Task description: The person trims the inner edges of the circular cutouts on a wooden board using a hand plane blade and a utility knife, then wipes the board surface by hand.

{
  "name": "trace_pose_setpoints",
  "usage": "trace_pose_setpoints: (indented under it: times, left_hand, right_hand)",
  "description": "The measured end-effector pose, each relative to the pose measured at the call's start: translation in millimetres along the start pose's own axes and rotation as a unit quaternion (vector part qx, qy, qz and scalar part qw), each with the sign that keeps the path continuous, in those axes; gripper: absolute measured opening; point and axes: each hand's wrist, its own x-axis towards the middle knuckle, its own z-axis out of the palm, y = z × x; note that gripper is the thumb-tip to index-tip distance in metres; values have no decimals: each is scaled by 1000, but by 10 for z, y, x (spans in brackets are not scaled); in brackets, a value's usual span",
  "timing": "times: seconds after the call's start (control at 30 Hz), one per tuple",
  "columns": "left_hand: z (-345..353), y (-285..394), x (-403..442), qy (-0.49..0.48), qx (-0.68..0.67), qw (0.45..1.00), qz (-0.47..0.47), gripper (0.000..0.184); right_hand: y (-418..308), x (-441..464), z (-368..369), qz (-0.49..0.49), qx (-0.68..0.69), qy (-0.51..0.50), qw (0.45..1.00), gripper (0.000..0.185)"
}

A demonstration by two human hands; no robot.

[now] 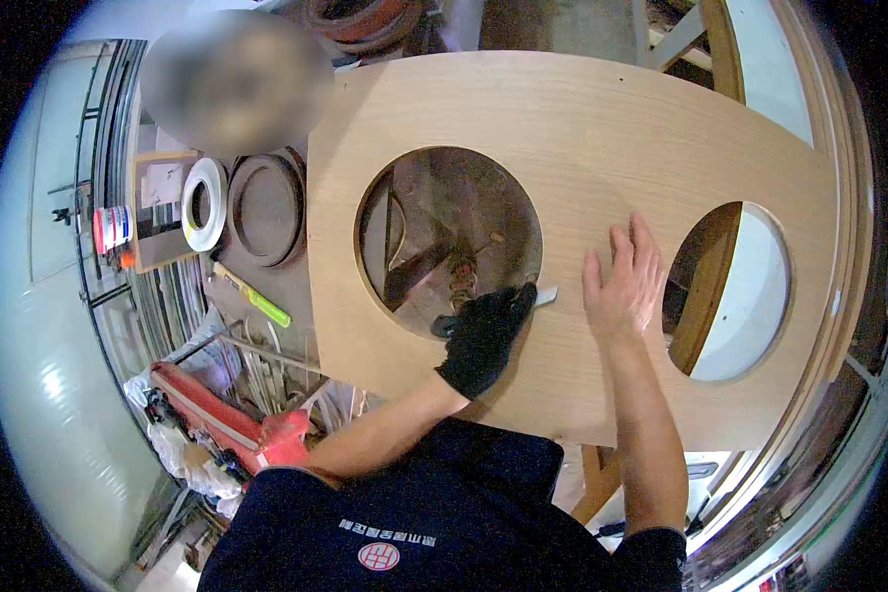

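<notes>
My left hand [488, 331], in a black glove, is closed around a flat-bladed hand tool [547, 296] at the lower right rim of a large round hole. Its pale blade points right over the wood, and a dark end shows left of the glove; the rest of the tool is hidden. The hole is cut through a wide light wood panel [602, 128]. My bare right hand [625, 281] lies on the panel with fingers spread, between the large hole and a second round hole at right.
Left of the panel are a white roll of edge tape [204, 205], a dark ring-shaped piece [266, 212] and a green-handled tool [257, 299]. A red object [212, 409] stands at lower left. Another person's blurred head [237, 79] is at upper left. Wooden framing [725, 54] stands behind.
</notes>
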Motion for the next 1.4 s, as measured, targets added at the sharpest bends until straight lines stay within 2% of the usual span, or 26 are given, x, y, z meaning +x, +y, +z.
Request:
trace_pose_setpoints:
  times: [0.07,0.17,0.2,0.23,0.3,0.4,0.47,0.53,0.63,0.67,0.77,0.87,0.97,1.2,1.3,1.4]
  left_hand:
    - [-136,-40,-104,-73,-17,997,9,27]
    - [-271,-256,-287,-98,-25,994,35,23]
    - [-274,-399,-397,-143,-25,988,53,39]
    - [-278,-533,-489,-183,-53,981,35,41]
    - [-388,-791,-636,-214,-10,974,73,42]
    - [-660,-1097,-705,-201,6,965,168,43]
    - [-872,-1190,-652,-267,-27,954,131,43]
    - [-999,-1393,-642,-305,12,934,187,42]
    - [-1159,-1641,-546,-273,53,919,281,22]
    - [-1100,-1857,-543,-258,29,909,327,26]
    - [-1169,-2060,-350,-265,70,863,424,33]
    - [-1023,-2407,-173,-288,140,770,552,46]
    - [-956,-2465,65,-278,88,717,634,47]
    - [-843,-2480,240,-255,136,652,701,51]
    - [-824,-2411,307,-246,86,648,716,51]
    - [-781,-2317,235,-248,78,671,695,49]
  right_hand:
    - [22,-16,8,-2,0,-3,1000,46]
    - [25,-24,28,-11,-7,4,1000,46]
    - [31,-8,26,-7,-12,-2,1000,48]
    - [27,5,10,-1,-16,-10,1000,50]
    - [6,-27,-11,9,-18,-27,999,53]
    - [44,-29,5,15,-7,-26,1000,52]
    - [60,-76,12,10,19,-15,1000,50]
    - [28,-248,-4,31,57,8,998,48]
    - [-94,-689,-31,70,48,16,996,45]
    - [-176,-885,-21,86,33,15,996,45]
    - [-579,-1476,38,160,43,69,984,48]
    - [-1073,-1892,149,243,26,114,963,53]
    - [-1388,-2104,384,271,-44,136,952,58]
    - [-1438,-2058,499,322,-84,144,932,60]
    - [-1464,-2052,521,329,-84,154,928,59]
    - [-1448,-2062,523,327,-90,153,928,59]
